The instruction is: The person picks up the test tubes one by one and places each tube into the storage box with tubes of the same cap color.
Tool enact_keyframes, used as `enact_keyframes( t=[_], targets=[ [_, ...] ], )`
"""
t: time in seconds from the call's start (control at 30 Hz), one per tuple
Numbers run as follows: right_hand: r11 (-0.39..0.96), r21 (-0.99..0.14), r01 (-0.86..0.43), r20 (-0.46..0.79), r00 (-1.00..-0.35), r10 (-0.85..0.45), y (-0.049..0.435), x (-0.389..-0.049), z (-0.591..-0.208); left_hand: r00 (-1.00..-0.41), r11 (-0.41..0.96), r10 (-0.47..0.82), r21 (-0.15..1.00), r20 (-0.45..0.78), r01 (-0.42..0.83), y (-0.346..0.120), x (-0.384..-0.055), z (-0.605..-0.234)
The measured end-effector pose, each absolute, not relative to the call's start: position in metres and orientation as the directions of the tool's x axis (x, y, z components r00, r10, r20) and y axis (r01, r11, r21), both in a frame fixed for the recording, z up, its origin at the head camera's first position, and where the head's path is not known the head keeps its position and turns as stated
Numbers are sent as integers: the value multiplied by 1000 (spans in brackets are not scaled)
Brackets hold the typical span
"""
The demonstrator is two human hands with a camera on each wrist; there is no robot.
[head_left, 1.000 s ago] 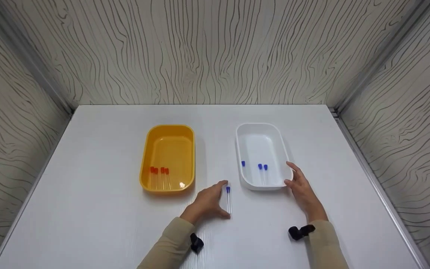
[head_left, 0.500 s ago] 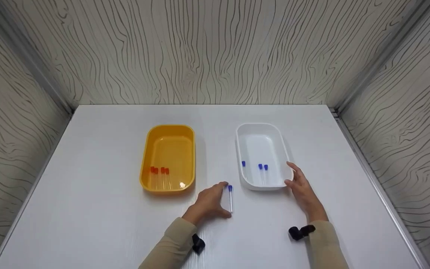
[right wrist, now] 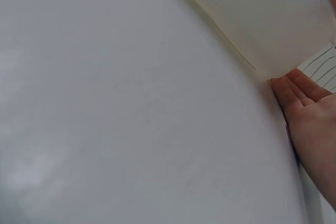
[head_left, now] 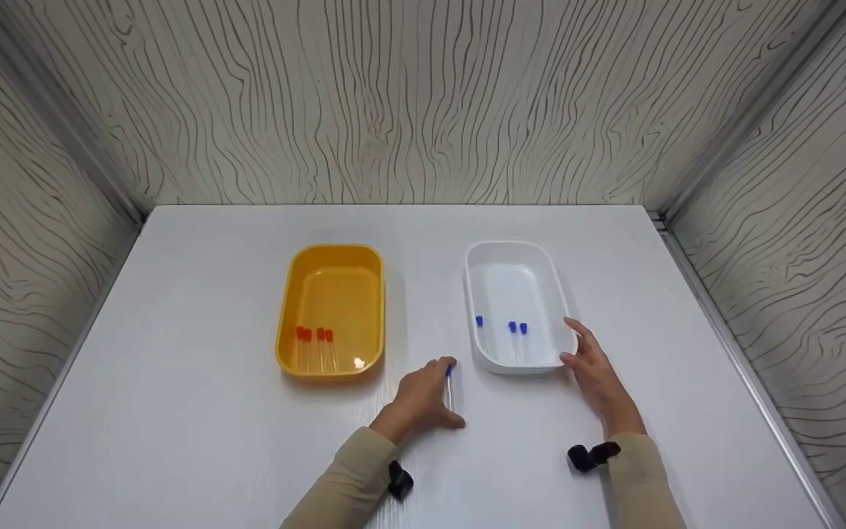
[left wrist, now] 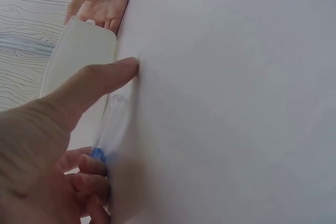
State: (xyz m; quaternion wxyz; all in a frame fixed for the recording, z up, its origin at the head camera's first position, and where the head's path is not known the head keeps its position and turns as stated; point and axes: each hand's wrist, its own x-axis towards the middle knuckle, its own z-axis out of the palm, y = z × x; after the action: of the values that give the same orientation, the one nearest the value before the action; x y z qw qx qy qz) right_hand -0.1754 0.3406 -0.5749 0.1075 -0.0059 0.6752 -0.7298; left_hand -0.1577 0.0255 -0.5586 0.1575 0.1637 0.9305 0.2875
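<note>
A clear tube with a blue cap (head_left: 449, 397) lies on the white table between the spread thumb and fingers of my left hand (head_left: 419, 400). In the left wrist view, curled fingers are right at the blue cap (left wrist: 97, 153), while the thumb (left wrist: 107, 80) stretches out apart from the tube's clear end. My right hand (head_left: 599, 382) grips the near right corner of the white tray (head_left: 511, 283), thumb and fingers at its rim. Inside that tray are three blue caps (head_left: 512, 327); the clear tubes below two of them show faintly.
A yellow tray (head_left: 338, 294) to the left holds several clear tubes with red caps (head_left: 321, 334). Wood-patterned panels (head_left: 393, 103) wall the white table (head_left: 195, 308) at the back and both sides.
My left hand has moved a little to the right, around the blue-capped tube, its fingers now over the cap. The right hand and both trays have stayed in place.
</note>
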Motion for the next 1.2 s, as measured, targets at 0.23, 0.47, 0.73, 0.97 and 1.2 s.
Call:
enact_keyframes(
  t=[0.23,0.47,0.73,0.97,1.2],
  targets=[
    [-39,-986,165,-157,-976,-152,341,-176,-576,-892,737,410,646,-190,201,19,-157,-559],
    [-39,-985,166,-159,-976,-148,340,-176,-575,-891,737,411,644,-190,203,18,-157,-560],
    [-60,-984,168,-158,-976,-153,341,-177,-577,-887,720,433,654,-164,231,16,-158,-559],
    [-92,-986,140,-124,-980,-158,340,-177,-576,-893,707,434,659,-117,257,14,-161,-554],
    [-85,-988,126,-110,-979,-169,341,-176,-577,-893,705,430,668,-137,237,17,-165,-543]
  ],
)
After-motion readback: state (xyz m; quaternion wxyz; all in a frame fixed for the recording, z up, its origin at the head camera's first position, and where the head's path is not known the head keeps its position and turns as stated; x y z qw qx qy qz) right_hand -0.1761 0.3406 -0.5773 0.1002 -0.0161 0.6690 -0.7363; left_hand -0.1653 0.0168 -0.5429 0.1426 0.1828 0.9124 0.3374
